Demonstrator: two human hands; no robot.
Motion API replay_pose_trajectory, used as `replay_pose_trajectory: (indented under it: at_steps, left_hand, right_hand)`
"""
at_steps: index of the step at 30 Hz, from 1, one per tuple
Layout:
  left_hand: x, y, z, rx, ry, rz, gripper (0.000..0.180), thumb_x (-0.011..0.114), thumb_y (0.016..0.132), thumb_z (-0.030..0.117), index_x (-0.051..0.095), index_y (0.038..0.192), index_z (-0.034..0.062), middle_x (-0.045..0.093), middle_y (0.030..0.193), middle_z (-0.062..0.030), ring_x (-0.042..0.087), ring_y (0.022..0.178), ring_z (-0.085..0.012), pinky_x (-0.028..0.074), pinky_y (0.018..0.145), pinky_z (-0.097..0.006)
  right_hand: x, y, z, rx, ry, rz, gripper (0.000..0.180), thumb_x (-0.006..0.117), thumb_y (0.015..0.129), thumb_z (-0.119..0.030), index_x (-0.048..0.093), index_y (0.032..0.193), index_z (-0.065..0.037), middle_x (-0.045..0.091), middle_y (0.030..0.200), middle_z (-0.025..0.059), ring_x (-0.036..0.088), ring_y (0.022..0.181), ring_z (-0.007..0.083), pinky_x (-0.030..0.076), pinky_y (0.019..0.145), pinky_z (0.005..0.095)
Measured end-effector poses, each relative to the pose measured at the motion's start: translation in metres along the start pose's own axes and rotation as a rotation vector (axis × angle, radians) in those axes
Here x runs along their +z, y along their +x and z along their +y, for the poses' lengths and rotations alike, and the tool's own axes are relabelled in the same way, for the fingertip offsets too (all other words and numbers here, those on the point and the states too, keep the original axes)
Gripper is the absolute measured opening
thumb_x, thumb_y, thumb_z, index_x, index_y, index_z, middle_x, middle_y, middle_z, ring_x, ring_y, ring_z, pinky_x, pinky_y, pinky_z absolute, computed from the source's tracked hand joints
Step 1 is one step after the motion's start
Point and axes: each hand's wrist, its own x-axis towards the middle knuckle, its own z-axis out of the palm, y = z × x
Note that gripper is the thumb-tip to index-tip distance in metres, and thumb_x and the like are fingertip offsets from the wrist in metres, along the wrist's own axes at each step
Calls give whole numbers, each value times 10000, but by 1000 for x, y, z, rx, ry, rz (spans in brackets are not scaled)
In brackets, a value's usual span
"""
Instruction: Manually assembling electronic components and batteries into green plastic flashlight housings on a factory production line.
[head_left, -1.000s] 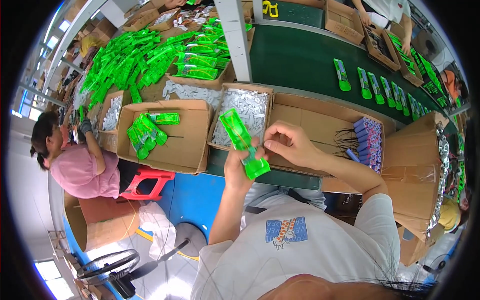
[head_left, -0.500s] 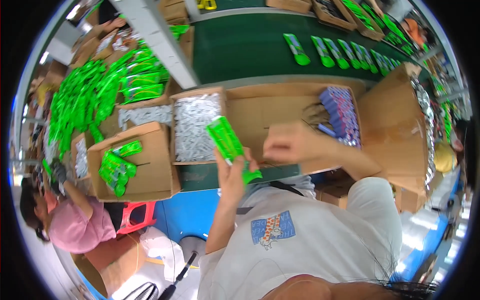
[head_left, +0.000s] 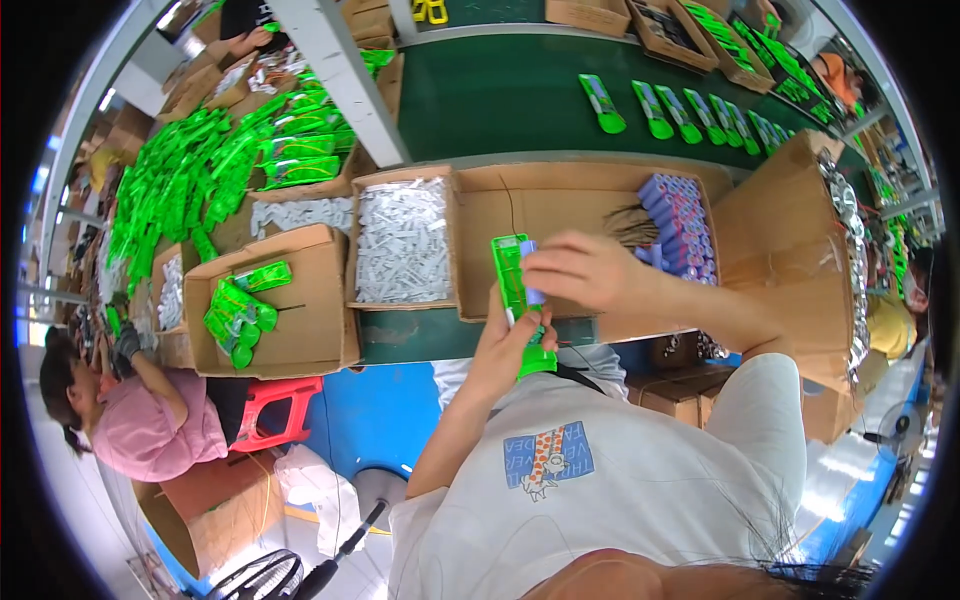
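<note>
A workbench of open cardboard boxes runs beside a dark green conveyor belt (head_left: 500, 90) in a busy assembly hall. The left hand (head_left: 510, 345) grips the lower end of a bright green plastic casing (head_left: 511, 280), held upright over the bench edge. The right hand (head_left: 580, 272) pinches a purple cylindrical cell (head_left: 531, 275) against the casing's open side. Just right lies a box of purple cells (head_left: 680, 222); left of the hands, a box of small white parts (head_left: 402, 245), then a box of finished green casings (head_left: 240, 310). More green pieces ride the belt
</note>
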Motion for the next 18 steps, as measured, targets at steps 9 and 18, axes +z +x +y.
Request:
replay_pose_trajectory:
  at_steps: [9, 18]
  left_hand:
    - [-28, 3, 18, 182, 132, 44, 455, 436, 942, 20, 234, 1342, 97, 505, 952, -84, 551, 725, -152, 511, 657, -306]
    - [-79, -36, 48, 293, -80, 359, 356, 430, 926, 43, 316, 1255, 118, 495, 972, -91, 536, 724, -165, 514, 654, -346]
  right_hand:
    - [48, 19, -13, -155, -249, 3, 499, 658, 794, -202, 577, 1143, 145, 564, 1200, 253, 617, 1067, 315, 569, 804, 339]
    - [125, 118, 48, 124, 438, -137, 300, 589, 797, -28, 648, 1091, -53, 612, 1078, 99, 638, 879, 273, 547, 690, 377]
